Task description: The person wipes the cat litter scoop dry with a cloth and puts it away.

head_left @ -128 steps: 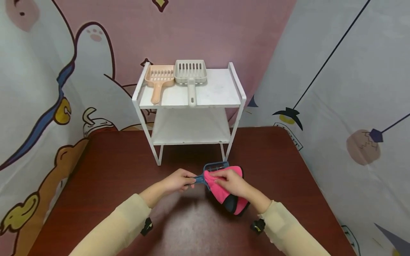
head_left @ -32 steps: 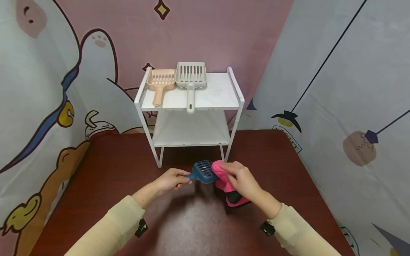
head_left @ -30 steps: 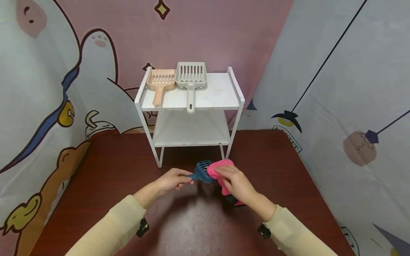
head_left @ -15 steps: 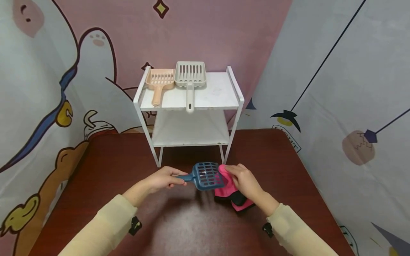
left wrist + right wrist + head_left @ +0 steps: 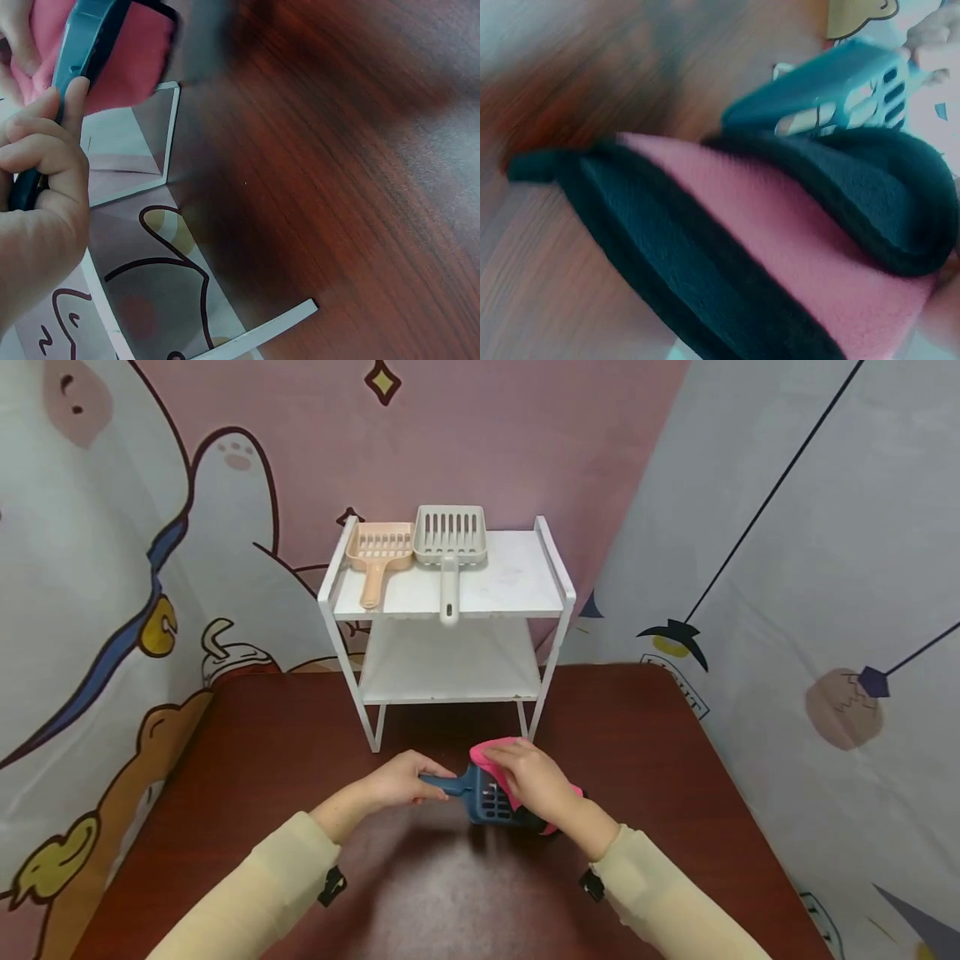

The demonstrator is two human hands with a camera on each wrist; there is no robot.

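A blue slotted litter scoop [image 5: 491, 802] hangs over the dark wooden table, its handle pointing left. My left hand [image 5: 395, 783] grips that handle between thumb and fingers; the left wrist view shows the fingers curled round the handle [image 5: 79, 45]. My right hand [image 5: 536, 781] holds a pink cloth with black edging [image 5: 491, 753] against the far and right side of the scoop head, hiding part of it. In the right wrist view the folded cloth [image 5: 780, 225] fills the foreground, overlapping the scoop head [image 5: 817, 90].
Behind the hands stands a white two-tier shelf [image 5: 450, 685]. On its top lie a peach litter scoop [image 5: 381, 547] and a beige litter scoop [image 5: 450, 539], side by side. The brown table [image 5: 645, 735] backs onto walls with cartoon prints [image 5: 600, 460].
Over the last half second the scoop has shifted slightly nearer and right. My right hand has moved the cloth left, over the scoop head's far edge. Earlier, the cloth covered most of the head.
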